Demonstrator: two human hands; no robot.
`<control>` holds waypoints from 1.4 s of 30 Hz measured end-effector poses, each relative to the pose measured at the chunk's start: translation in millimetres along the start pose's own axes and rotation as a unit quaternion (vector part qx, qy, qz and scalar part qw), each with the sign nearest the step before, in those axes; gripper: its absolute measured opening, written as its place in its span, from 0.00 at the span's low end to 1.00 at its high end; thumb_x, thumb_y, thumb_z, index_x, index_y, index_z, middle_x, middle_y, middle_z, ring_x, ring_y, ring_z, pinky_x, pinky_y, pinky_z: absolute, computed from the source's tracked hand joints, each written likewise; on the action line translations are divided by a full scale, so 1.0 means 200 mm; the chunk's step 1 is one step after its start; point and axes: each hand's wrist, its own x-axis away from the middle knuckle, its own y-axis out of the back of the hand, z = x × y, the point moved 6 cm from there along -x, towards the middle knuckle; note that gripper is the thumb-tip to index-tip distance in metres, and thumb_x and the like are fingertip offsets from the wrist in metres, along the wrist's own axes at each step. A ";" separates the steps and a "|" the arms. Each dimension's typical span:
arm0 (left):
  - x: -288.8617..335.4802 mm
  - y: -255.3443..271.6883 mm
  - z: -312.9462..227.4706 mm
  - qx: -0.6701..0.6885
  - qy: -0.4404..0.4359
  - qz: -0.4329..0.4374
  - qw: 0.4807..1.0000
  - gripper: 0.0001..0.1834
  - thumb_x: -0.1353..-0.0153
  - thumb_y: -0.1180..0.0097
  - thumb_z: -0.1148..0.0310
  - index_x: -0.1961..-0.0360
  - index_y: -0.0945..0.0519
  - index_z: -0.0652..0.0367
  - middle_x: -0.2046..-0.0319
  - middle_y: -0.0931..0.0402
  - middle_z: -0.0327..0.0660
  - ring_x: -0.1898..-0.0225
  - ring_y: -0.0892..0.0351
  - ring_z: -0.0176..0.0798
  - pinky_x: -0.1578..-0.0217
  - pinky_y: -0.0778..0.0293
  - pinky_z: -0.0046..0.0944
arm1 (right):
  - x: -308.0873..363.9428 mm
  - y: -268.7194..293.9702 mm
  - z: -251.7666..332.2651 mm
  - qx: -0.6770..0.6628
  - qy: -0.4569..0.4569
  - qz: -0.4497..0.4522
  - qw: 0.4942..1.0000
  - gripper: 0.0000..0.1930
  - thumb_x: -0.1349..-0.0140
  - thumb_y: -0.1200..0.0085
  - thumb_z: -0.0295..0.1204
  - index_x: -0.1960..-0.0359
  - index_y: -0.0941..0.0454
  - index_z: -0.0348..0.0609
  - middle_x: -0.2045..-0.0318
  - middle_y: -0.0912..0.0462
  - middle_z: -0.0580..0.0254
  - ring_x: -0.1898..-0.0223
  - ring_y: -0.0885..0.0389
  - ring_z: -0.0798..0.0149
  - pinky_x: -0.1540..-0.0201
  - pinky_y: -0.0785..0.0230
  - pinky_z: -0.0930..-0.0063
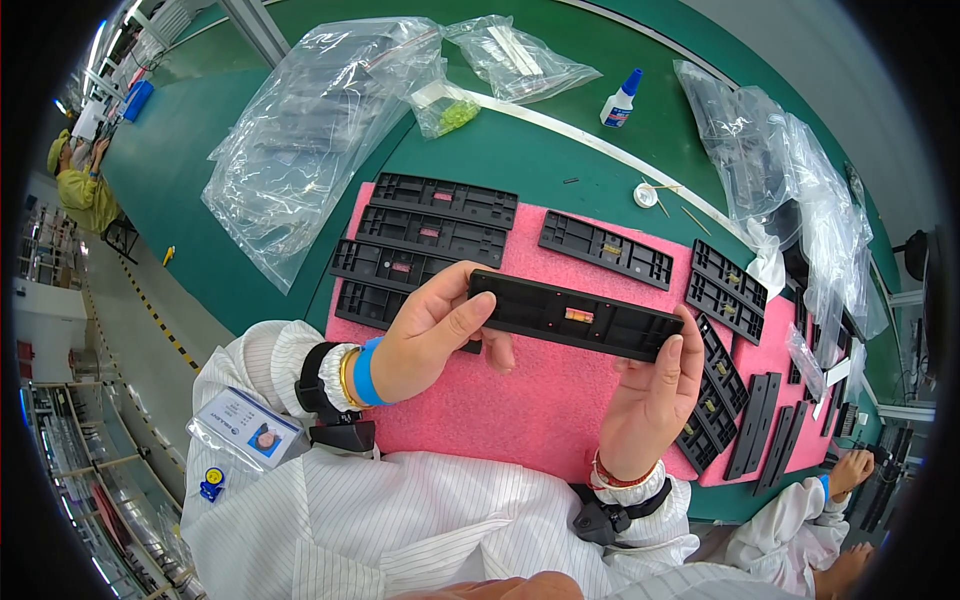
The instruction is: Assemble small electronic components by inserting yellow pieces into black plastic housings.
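Observation:
I hold a long black plastic bar [530, 305] level above the pink foam mat [480, 415]. Its hollow ribbed side faces me, and a small orange-yellow insert [578, 315] sits in a slot near its middle. My left hand [425, 325] grips the left end, thumb on the face. The right end is held between thumb and fingers of my right hand [655, 405]. Behind my left hand lie several similar bars [435, 232] with pinkish inserts, partly hidden. Another bar [605, 248], with a yellowish insert, rests on the mat beyond the held one.
More black bars [725, 290] lie to the right. Clear plastic bags [320, 130] cover the far left table, others [760, 150] the far right. A blue-capped white bottle [620, 100] and a small white dish [645, 195] with sticks stand beyond. Another person's hand [852, 472] appears at right.

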 end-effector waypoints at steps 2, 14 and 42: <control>0.00 0.01 0.01 0.002 -0.002 0.004 1.000 0.15 0.17 0.56 0.63 0.41 0.30 0.62 0.61 0.16 0.46 0.62 0.13 0.37 0.57 0.17 0.38 | 0.00 0.00 0.00 0.002 -0.002 -0.001 1.000 0.18 0.18 0.51 0.33 0.33 0.28 0.38 0.59 0.17 0.66 0.66 0.24 0.75 0.62 0.31 0.77; 0.01 -0.01 -0.04 0.024 0.014 0.005 1.000 0.26 0.18 0.56 0.65 0.26 0.37 0.65 0.45 0.19 0.49 0.61 0.11 0.41 0.54 0.15 0.40 | -0.01 0.00 -0.07 -0.054 -0.121 0.012 0.991 0.21 0.19 0.52 0.31 0.29 0.31 0.37 0.59 0.19 0.65 0.65 0.23 0.76 0.63 0.22 0.76; 0.01 0.00 -0.02 0.003 0.004 0.009 1.000 0.22 0.17 0.58 0.61 0.30 0.33 0.63 0.52 0.18 0.45 0.64 0.14 0.36 0.58 0.16 0.39 | 0.01 -0.04 -0.02 0.012 -0.035 0.035 0.999 0.23 0.20 0.55 0.27 0.27 0.35 0.35 0.59 0.23 0.66 0.65 0.27 0.75 0.62 0.26 0.75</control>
